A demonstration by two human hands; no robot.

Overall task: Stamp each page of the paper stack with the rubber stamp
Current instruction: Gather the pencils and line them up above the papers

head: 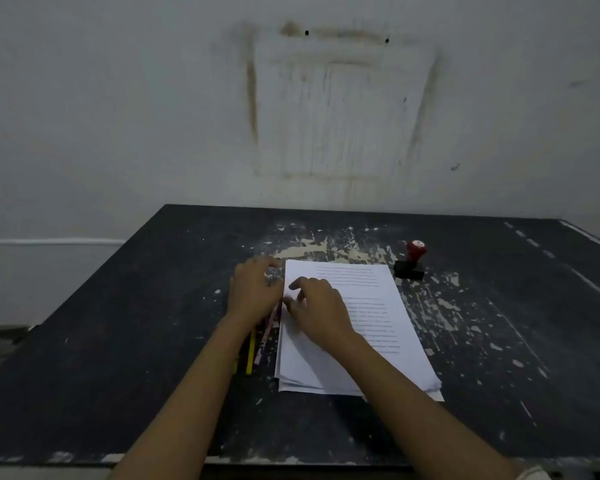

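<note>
Both hands work at the left edge of the paper stack while the rubber stamp stands untouched at the upper right.

Left of centre, the left hand (255,289) lies palm down on the dark, paint-chipped table (118,358), fingers loosely spread and gripping nothing, just beside the stack's left edge and over the upper ends of several pencils (257,344) that lie alongside the paper. In the centre, the right hand (317,308) rests on the paper stack (371,317), fingers curled at its left edge; whether they pinch a sheet I cannot tell. The top page shows printed lines, and lower sheets fan out at the bottom. Up and to the right, near the stack's top right corner, the rubber stamp (411,261) stands upright, red knob above a black base.
</note>
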